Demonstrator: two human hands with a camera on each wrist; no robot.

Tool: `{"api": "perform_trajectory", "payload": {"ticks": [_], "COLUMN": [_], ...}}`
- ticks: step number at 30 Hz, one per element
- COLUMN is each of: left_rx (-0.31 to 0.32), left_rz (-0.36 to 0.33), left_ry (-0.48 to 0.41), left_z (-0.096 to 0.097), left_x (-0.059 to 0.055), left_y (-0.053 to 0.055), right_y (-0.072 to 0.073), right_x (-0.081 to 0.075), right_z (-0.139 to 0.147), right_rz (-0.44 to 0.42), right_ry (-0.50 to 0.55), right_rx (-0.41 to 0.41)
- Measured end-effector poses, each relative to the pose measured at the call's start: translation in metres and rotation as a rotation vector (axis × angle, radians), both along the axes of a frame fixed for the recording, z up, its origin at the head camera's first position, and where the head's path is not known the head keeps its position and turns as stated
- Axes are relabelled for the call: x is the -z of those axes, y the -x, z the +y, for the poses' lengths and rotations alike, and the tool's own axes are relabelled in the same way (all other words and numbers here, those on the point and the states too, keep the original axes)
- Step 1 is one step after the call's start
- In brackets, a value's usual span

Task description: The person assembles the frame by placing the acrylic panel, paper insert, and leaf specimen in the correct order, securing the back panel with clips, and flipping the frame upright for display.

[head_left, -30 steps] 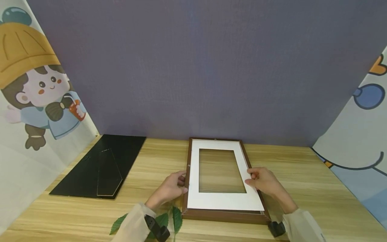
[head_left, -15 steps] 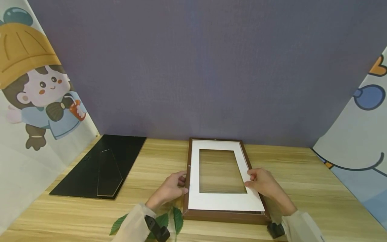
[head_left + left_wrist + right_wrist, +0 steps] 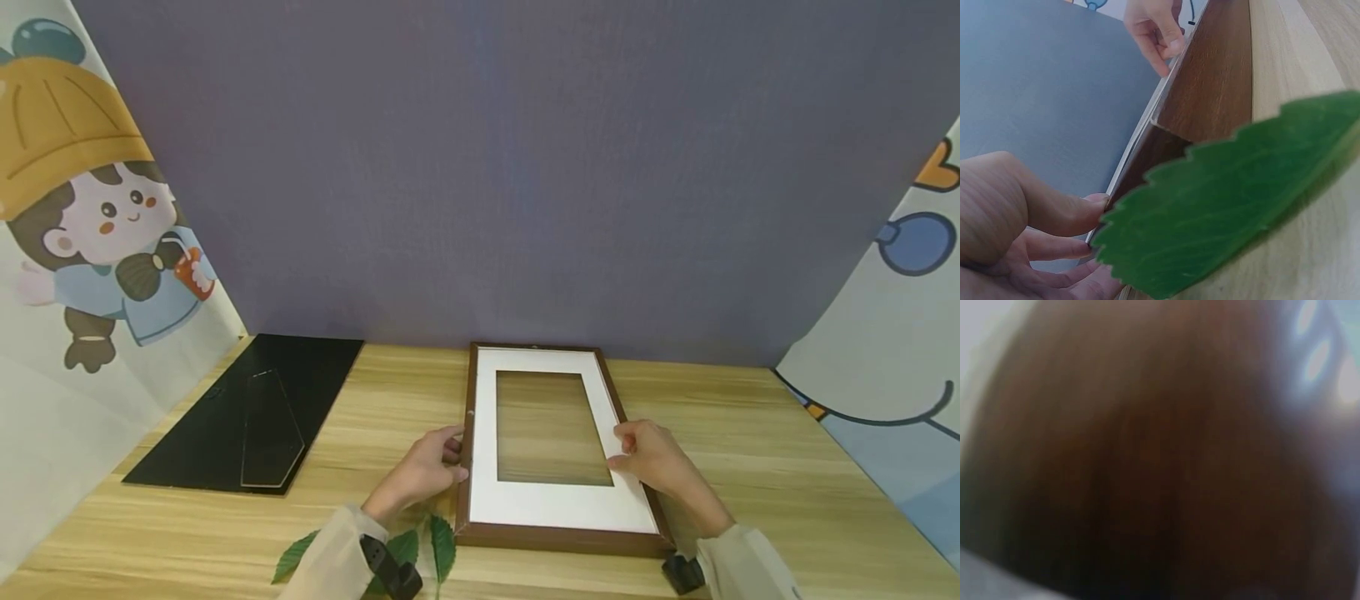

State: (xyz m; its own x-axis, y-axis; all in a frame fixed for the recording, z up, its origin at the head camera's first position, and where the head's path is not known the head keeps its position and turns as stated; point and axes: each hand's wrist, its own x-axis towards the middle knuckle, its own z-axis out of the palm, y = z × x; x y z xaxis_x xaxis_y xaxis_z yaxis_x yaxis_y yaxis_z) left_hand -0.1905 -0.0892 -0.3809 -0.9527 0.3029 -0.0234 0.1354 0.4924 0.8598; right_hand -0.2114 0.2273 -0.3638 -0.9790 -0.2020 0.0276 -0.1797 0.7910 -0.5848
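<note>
A brown picture frame (image 3: pixel 570 541) lies on the wooden table, with a white mat (image 3: pixel 555 505) inside its border. Through the mat's rectangular window the wood grain shows. My left hand (image 3: pixel 418 472) grips the frame's left side, thumb and fingers at its edge. On the other side my right hand (image 3: pixel 660 458) pinches at the mat's right edge, thumb over the white border. The left wrist view shows the left thumb against the frame's side, near a corner, and the right hand farther along the edge. Dark brown blur fills the right wrist view.
A black backing board (image 3: pixel 202 433) with a stand leg lies at the left. Green leaves (image 3: pixel 442 546) lie by the left forearm, one close before the left wrist camera. A grey-purple panel (image 3: pixel 480 183) rises behind the table, with cartoon-printed sheets at both sides.
The mat's near edge has dropped, and the dark gap along the frame's front border has closed. The right hand has moved slightly down with it; the left hand stays at the frame's side.
</note>
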Motion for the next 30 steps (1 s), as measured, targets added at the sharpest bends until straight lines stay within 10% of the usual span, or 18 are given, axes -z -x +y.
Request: {"api": "perform_trajectory", "payload": {"ticks": [30], "left_rx": [-0.020], "left_rz": [-0.006], "left_ry": [0.023], "left_z": [0.001], "left_x": [-0.001], "left_y": [0.000], "right_y": [0.006], "right_x": [0.001], "right_z": [0.014], "right_rz": [0.098], "right_ry": [0.008], "right_rx": [0.026]}}
